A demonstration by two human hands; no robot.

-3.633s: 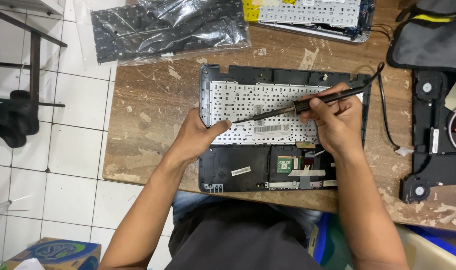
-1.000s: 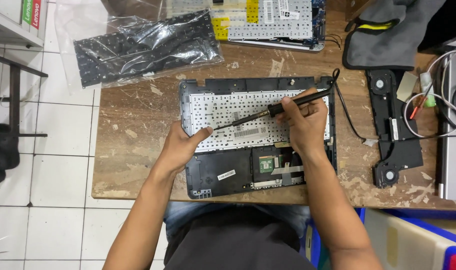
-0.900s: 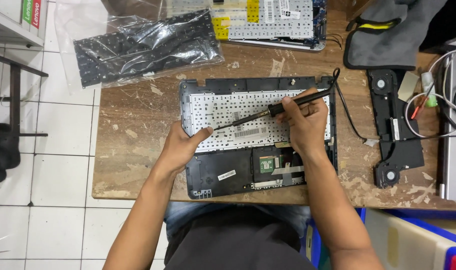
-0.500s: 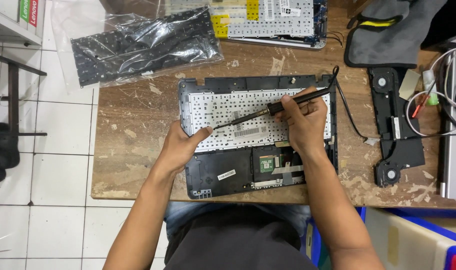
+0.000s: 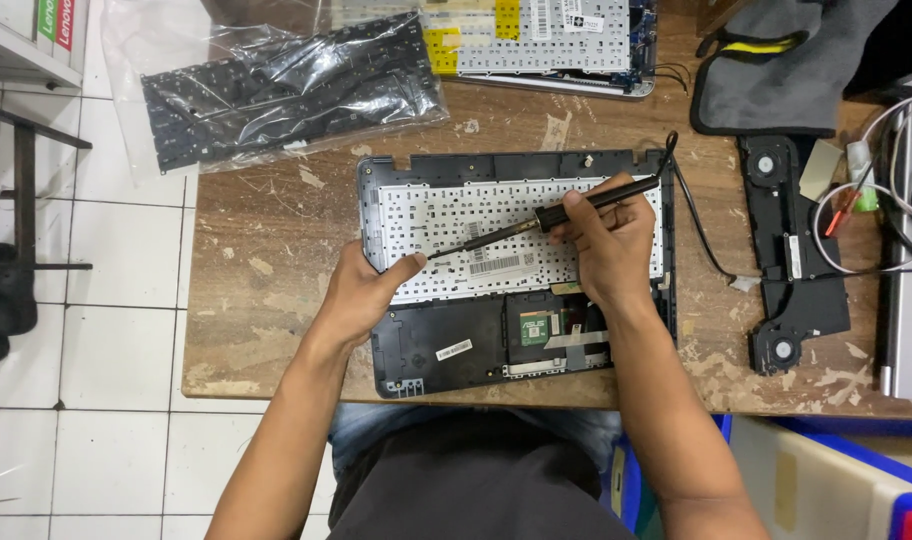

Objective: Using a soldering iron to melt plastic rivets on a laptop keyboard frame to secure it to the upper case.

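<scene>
A black laptop top case (image 5: 446, 350) lies face down on the worn wooden table (image 5: 266, 300), showing the white metal back of its keyboard (image 5: 496, 225). My right hand (image 5: 606, 245) grips a black soldering iron (image 5: 576, 205); its thin tip points left and touches the keyboard back near my left thumb. My left hand (image 5: 361, 295) rests on the case's left edge, fingers curled over it, thumb pressing the white plate. The iron's black cord (image 5: 691, 215) runs off to the right.
A black keyboard in a clear plastic bag (image 5: 286, 85) lies at the back left. Another keyboard back (image 5: 536, 40) sits at the back centre. A grey pouch (image 5: 786, 65), a black speaker and fan assembly (image 5: 791, 260) and cables (image 5: 876, 200) are on the right. White tiled floor lies left.
Hands and soldering iron keep almost the same pose on the keyboard back. Since the oldest frame the view has shifted, so the laptop case sits further left in the picture.
</scene>
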